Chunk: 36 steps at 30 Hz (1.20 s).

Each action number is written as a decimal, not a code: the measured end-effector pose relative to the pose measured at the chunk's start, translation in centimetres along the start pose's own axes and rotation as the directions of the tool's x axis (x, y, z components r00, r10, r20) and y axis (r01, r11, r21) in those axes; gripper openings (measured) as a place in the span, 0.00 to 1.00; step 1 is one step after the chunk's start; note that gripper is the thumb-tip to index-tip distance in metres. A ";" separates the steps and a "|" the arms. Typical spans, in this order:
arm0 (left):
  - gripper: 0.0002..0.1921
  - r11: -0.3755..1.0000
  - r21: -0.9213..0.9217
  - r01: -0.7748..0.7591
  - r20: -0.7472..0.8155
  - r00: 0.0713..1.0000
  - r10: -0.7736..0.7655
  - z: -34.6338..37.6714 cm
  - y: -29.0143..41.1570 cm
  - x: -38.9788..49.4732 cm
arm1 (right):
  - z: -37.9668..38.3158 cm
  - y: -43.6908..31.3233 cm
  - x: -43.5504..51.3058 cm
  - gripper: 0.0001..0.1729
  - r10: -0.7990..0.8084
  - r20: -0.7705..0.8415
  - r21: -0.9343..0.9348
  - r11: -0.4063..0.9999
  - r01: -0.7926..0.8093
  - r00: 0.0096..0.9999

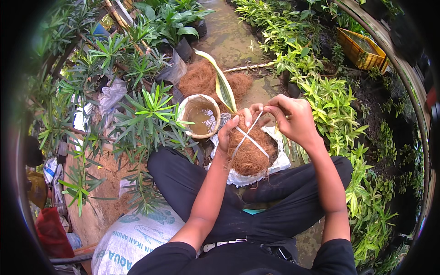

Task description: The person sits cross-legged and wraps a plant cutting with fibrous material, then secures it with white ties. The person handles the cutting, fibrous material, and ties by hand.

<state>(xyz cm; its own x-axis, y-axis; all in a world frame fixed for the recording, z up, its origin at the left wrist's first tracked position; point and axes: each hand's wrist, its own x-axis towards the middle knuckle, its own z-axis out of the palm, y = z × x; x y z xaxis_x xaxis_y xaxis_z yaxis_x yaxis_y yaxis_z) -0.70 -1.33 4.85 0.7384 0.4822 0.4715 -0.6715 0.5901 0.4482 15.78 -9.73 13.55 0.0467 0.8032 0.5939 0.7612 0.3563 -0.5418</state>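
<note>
A ball of brown coconut fibre (pixel 252 154) rests on a white sack-like liner (pixel 245 180) between my bent legs. A pale plastic strip (pixel 256 140) crosses over the ball in an X. Out of its far end rises a snake plant leaf (pixel 224 86) with yellow edges. My left hand (pixel 233 129) grips the far left side of the ball, thumb and fingers against the fibre. At its upper right, my right hand (pixel 290 117) pinches one end of the strip between thumb and fingers, holding it taut.
A round pot of murky water (pixel 199 117) stands left of the ball. Loose coconut fibre (pixel 199 77) lies behind it on the path. Leafy potted plants (pixel 330 113) line the right, with a yellow crate (pixel 362 50) beyond. A branching shrub (pixel 151 110) and a printed white sack (pixel 137 237) are at left.
</note>
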 end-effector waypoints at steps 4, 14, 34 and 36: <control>0.18 0.995 -0.035 -0.090 -0.069 0.994 0.088 0.6 -0.2 0.5 | 1.1 0.3 -0.2 0.08 0.238 0.097 0.263 0.930 -0.255 0.967; 0.19 0.922 -0.067 -0.382 -0.446 0.838 0.315 0.5 -0.1 0.9 | 11.7 6.5 -5.0 0.14 0.511 0.402 0.859 0.078 -0.507 0.760; 0.11 0.521 0.813 -0.260 -0.213 0.700 0.682 -2.5 -0.9 1.0 | 12.8 -1.3 -9.5 0.06 0.758 0.288 0.693 0.256 -0.674 0.585; 0.11 0.518 0.824 -0.228 -0.224 0.710 0.668 -2.4 -1.2 1.1 | 13.4 -0.8 -10.2 0.08 0.724 0.166 0.696 0.395 -0.600 0.669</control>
<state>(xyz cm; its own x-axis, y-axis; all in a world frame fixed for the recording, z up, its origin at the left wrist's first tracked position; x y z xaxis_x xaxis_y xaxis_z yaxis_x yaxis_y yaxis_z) 1.04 0.05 2.99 0.0894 0.8814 0.4639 -0.5675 -0.3376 0.7509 6.02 -11.85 -0.07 0.4756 0.8747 -0.0935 -0.1777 -0.0086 -0.9840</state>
